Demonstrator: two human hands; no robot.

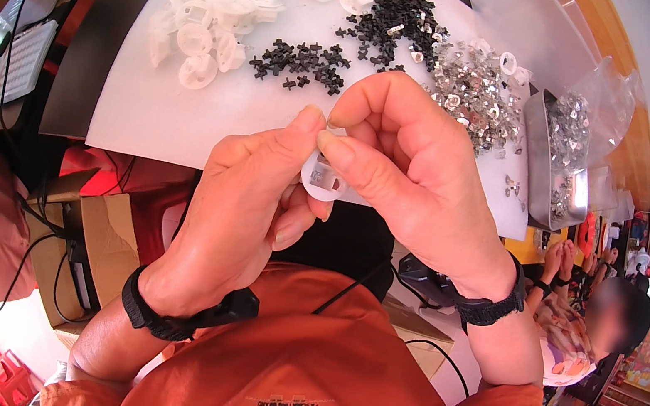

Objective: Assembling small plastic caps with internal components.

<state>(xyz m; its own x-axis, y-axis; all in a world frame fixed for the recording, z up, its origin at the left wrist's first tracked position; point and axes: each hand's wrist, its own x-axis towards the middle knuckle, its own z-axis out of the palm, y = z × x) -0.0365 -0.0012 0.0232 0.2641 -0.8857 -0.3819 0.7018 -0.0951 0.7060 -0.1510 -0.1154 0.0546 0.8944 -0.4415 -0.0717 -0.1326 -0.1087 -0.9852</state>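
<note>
My left hand (244, 208) and my right hand (410, 169) meet over the near edge of a white work board (187, 115). Together they pinch one small white round plastic part (322, 179), thumbs and forefingers closed on its top. Both wrists wear black bands. On the board beyond lie a heap of white plastic parts (220, 2), two clusters of small black cross-shaped parts (302, 63), and a spread of shiny metal clips (477, 87).
A metal scoop tray (553, 166) with more clips sits at the board's right edge, a clear plastic bag (610, 94) behind it. A cardboard box (88, 243) stands below left. Another person sits at lower right (600, 328). A keyboard (22, 61) lies far left.
</note>
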